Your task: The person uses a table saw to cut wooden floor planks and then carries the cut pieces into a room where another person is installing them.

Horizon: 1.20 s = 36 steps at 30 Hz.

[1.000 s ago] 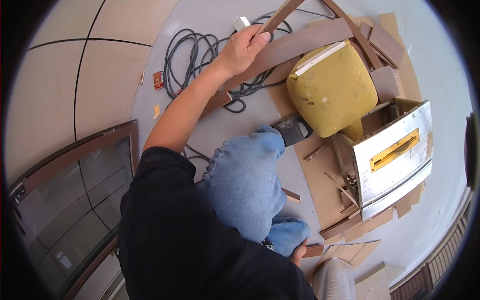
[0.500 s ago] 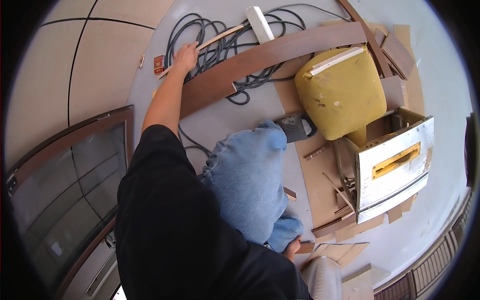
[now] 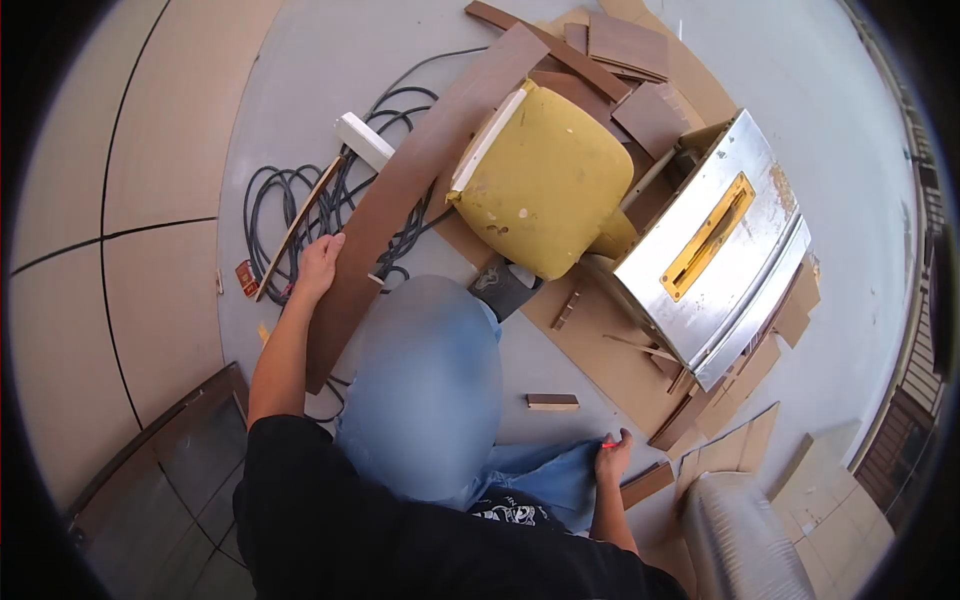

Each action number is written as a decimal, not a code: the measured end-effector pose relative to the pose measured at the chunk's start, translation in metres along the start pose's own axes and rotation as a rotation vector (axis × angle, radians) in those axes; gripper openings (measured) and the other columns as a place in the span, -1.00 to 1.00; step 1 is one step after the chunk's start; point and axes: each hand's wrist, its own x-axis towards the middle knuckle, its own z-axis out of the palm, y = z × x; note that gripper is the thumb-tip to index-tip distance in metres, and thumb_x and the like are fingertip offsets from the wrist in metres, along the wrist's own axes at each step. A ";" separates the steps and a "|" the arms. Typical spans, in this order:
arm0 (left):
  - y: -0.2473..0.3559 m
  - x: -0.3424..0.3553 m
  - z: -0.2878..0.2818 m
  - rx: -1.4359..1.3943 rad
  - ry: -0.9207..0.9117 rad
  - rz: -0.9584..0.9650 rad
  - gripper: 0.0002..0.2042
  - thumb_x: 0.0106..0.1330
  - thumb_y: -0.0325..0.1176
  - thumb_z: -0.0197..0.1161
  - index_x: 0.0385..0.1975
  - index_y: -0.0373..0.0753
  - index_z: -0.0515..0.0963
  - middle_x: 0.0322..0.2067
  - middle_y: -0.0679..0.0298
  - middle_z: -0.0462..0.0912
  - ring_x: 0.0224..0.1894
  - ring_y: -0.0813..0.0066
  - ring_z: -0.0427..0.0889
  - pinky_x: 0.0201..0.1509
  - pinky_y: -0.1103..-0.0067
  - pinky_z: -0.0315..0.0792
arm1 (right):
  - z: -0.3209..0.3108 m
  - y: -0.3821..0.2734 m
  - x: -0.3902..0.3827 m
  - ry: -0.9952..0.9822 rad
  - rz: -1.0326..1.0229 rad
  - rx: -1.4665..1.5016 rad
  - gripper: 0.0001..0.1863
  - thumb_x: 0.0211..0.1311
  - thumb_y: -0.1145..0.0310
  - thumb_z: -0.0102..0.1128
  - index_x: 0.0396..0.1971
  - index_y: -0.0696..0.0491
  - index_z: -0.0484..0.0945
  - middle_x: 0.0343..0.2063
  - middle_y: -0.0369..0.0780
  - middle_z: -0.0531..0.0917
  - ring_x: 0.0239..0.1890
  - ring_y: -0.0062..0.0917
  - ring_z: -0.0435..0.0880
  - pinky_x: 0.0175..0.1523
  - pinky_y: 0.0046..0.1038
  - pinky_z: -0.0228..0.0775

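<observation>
Person's L hand (image 3: 320,266) is at the L edge of the long brown plank (image 3: 408,195), fingers part-curled, can't tell if they actually grip it; plank runs diag. btwn the black cable (image 3: 249,205) & the yellow plastic stool (image 3: 560,180), its near end by the L knee. R hand (image 3: 612,458), near the R leg, has fingers nearly closed on a small red item (image 3: 608,445). Thin wood strip (image 3: 300,226) lies across the cable, w/ a white block (image 3: 363,142) nr its far end.
</observation>
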 end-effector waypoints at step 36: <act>0.618 0.129 0.122 -0.552 -0.424 0.851 -0.42 0.61 -0.08 0.05 0.46 -0.35 0.25 0.34 0.00 0.43 0.40 0.21 0.40 0.49 0.43 0.26 | -0.400 -0.431 0.301 0.263 -0.374 0.770 -0.53 0.51 0.13 0.17 -0.06 0.35 0.58 -0.31 -0.11 0.67 -0.33 -0.49 0.60 -0.22 -0.39 0.50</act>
